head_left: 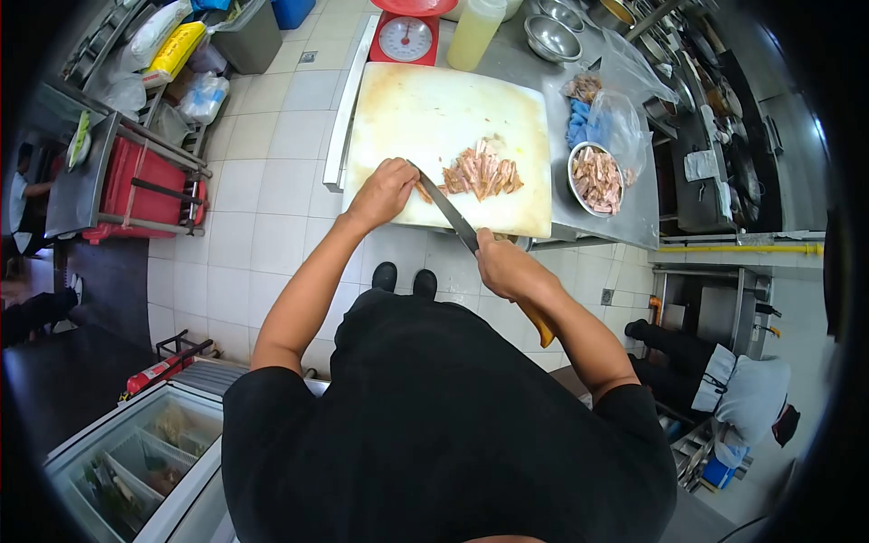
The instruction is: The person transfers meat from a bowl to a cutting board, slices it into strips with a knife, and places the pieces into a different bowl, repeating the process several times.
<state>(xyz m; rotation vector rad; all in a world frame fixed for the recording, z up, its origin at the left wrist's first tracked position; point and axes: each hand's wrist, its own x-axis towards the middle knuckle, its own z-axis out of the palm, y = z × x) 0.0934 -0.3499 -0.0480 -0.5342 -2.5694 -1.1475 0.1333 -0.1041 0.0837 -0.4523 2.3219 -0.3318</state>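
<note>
On the metal counter lies a white cutting board (434, 104) with brownish stains. My right hand (509, 267) is wrapped round the handle of a long knife (451, 214), whose blade points up and left across the board's near edge. My left hand (385, 190) is closed at that edge beside the knife tip, with its fingertips on a small strip of meat (423, 192). A heap of sliced meat (482, 171) sits on the board to the right of the blade.
A bowl of meat strips (596, 180) stands right of the board, near a plastic bag (622, 127). Behind are a red scale (405, 38), a bottle (475, 34) and a metal bowl (553, 39). Another person (747, 394) is at the lower right.
</note>
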